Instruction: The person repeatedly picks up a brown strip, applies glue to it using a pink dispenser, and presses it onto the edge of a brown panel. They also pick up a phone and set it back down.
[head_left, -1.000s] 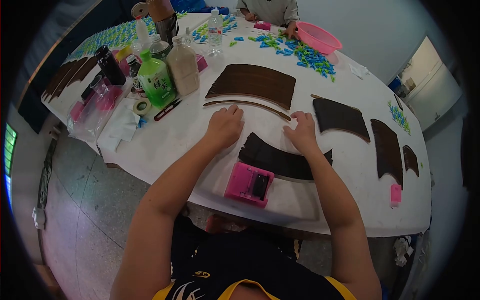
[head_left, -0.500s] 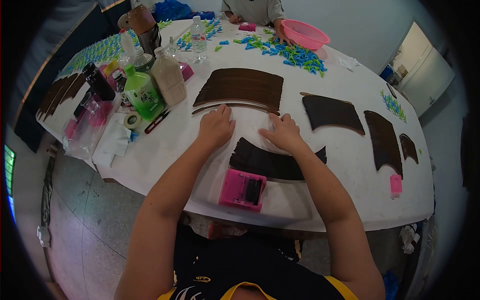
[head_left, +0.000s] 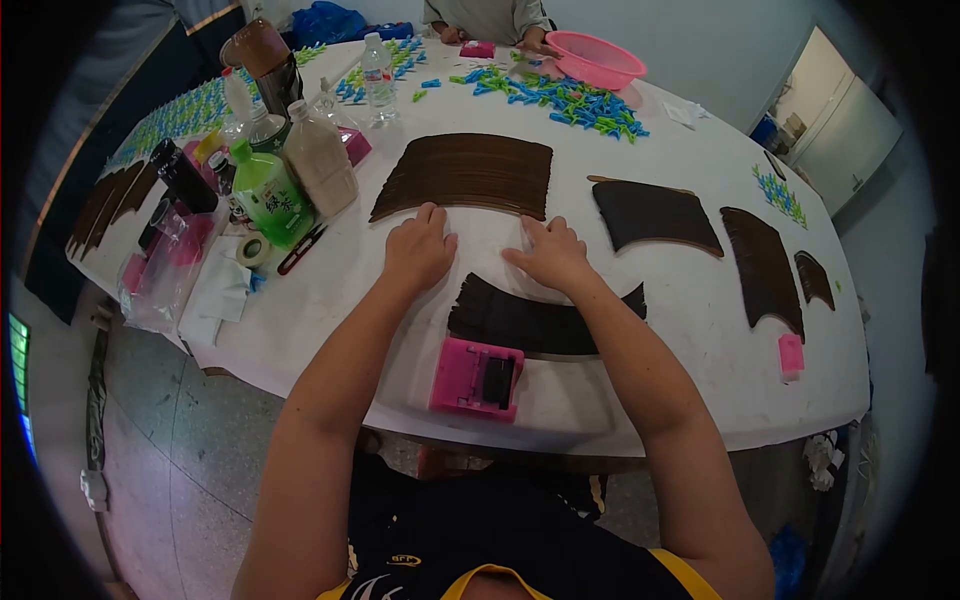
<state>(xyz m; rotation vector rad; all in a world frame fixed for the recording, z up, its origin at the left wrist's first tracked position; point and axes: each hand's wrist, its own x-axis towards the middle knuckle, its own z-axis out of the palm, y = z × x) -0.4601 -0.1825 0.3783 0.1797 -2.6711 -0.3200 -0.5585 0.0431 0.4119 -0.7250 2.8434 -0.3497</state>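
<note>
A curved sheet of dark brown strips (head_left: 465, 172) lies on the white table, its lower edge lined up along a thin strip. At that edge's left part, my left hand (head_left: 418, 248) touches with its fingertips, the fingers close together. Near the right corner is my right hand (head_left: 548, 252), fingers apart, thumb pointing left, fingertips at the edge. Below my hands lies a black curved piece (head_left: 525, 318), partly covered by my right forearm. A pink device with a black part (head_left: 462, 380) sits at the table's front edge.
Bottles (head_left: 272, 195) and a tape roll (head_left: 252, 251) stand left. More dark pieces (head_left: 658, 218) lie right, beside a small pink block (head_left: 791, 356). Across the table a person (head_left: 487, 20) sits near blue and green clips (head_left: 590, 108) and a pink basin (head_left: 597, 62).
The separate thin strip has moved up against the large brown sheet, closing the gap, with both my hands following. The whole view has shifted slightly. The other person's hand has moved back from the clips.
</note>
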